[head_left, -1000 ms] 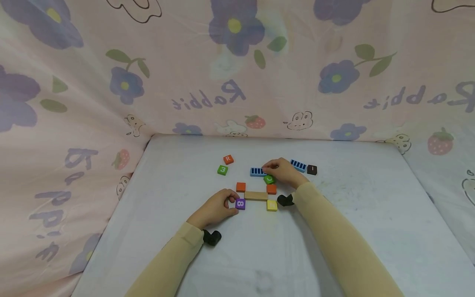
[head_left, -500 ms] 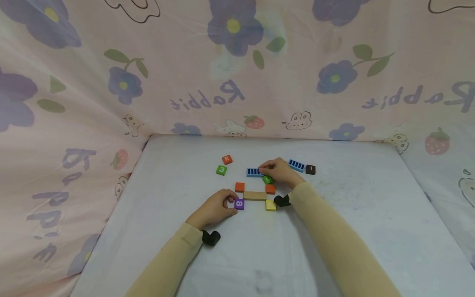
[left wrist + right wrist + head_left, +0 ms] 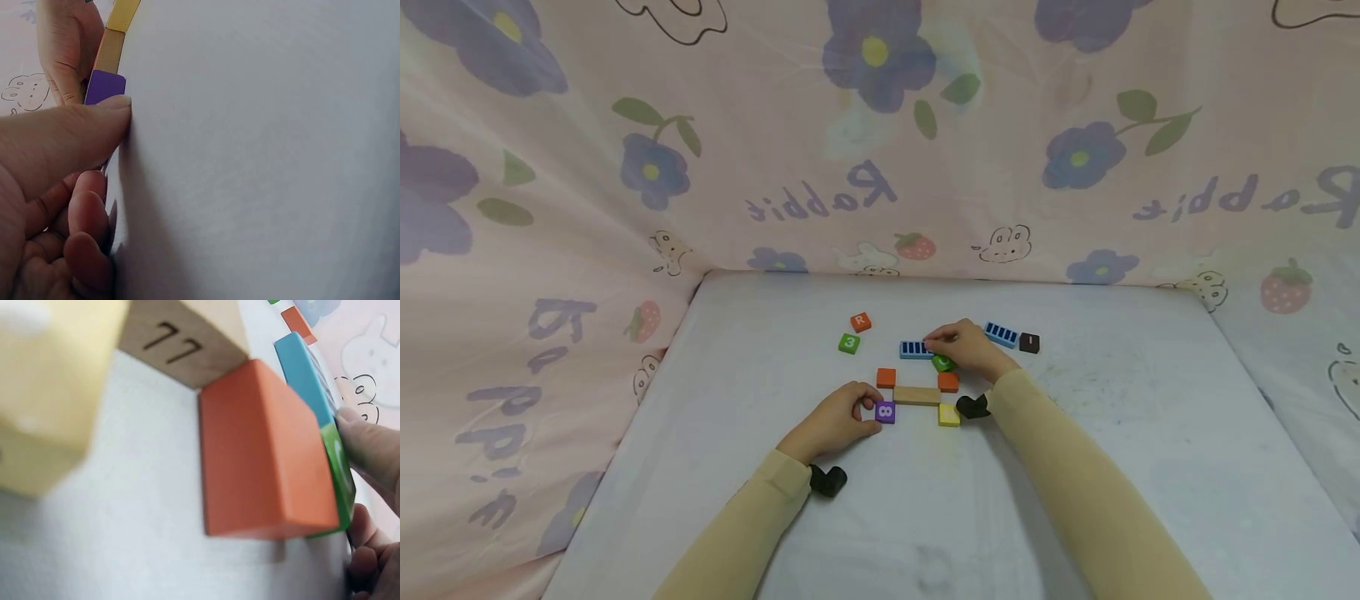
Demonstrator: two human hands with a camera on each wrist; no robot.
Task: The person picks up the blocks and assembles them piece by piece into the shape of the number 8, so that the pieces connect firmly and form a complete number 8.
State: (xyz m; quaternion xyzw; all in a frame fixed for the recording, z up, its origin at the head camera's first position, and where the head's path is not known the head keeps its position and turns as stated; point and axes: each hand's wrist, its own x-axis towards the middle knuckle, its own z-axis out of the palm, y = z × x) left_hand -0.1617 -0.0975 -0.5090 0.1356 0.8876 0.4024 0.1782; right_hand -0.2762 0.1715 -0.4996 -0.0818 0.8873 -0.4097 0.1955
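My left hand (image 3: 833,423) holds a purple block (image 3: 886,412) marked 8 between thumb and fingers; in the left wrist view the thumb presses on the purple block (image 3: 107,87). My right hand (image 3: 972,348) pinches the right end of a blue block (image 3: 914,350) with dark stripes. Just below those fingers lies a green letter block (image 3: 943,363), partly covered by the hand. A plain wooden bar (image 3: 917,396) runs sideways between the hands. Orange blocks (image 3: 886,377) (image 3: 948,382) stand at its upper corners, a yellow block (image 3: 949,415) at its lower right and the purple one at its lower left.
Upper left on the white table (image 3: 775,333) are an orange R block (image 3: 861,322) and a green 3 block (image 3: 849,343). A second blue striped block (image 3: 1002,335) and a dark block (image 3: 1029,342) lie right of my right hand. A patterned curtain (image 3: 880,142) hangs behind.
My right hand has shifted slightly left with the blue striped block. The left hand stays on the purple block, and the other blocks keep their places.
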